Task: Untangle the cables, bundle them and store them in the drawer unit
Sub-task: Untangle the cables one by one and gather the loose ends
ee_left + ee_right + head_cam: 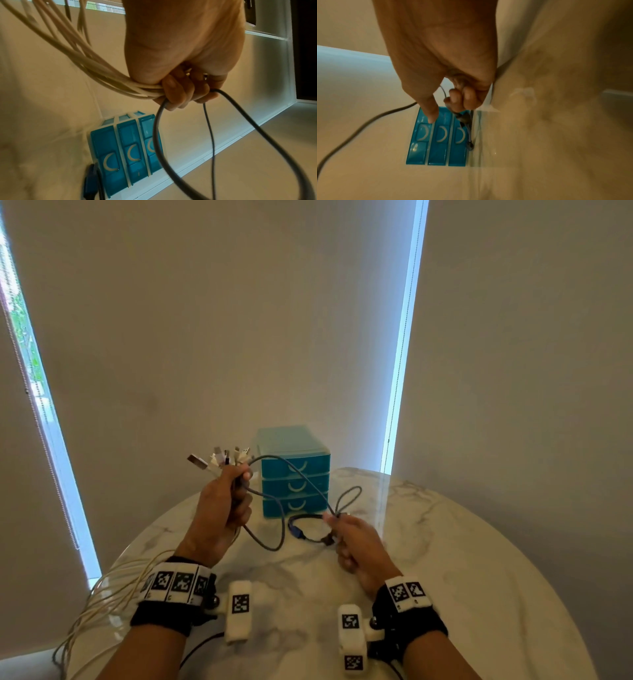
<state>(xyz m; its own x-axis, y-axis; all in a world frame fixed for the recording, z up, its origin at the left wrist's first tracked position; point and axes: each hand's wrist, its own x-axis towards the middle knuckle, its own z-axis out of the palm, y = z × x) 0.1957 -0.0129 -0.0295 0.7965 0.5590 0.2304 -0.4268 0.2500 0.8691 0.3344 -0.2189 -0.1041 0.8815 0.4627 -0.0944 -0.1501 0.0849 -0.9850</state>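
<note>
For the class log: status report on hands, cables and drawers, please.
Left hand grips white cables and grey cable. Right hand pinches grey cable. Drawers shut. Nothing blocking.

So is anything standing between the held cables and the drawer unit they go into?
All three drawers of the teal drawer unit are closed, so none can take cables yet. The grey cable loops in front of them, between the left hand and right hand.

Drawer unit (295, 474) at table's (479, 559) far edge, behind both hands; cable loop (308, 529) before it.
</note>
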